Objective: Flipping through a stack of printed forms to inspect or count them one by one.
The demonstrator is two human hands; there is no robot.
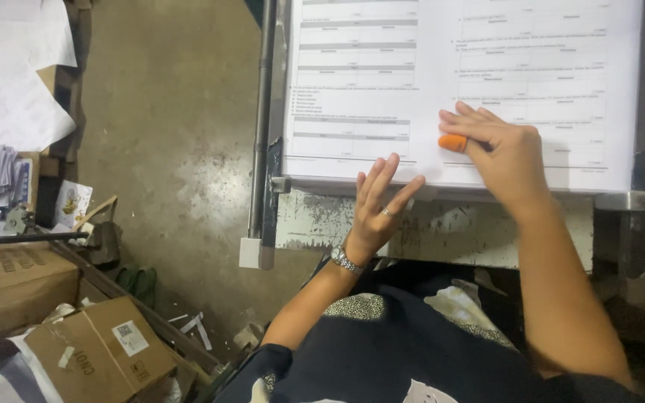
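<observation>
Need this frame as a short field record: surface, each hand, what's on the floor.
surface: large printed sheet lying flat on a worn metal table
left hand: left hand open, fingers spread, at the sheet's near edge; ring on one finger, wristwatch on the wrist
right hand: right hand palm down on the sheet, holding nothing; orange rubber fingertip cover on one finger
floor, left: cardboard boxes, loose white paper, scraps on concrete
</observation>
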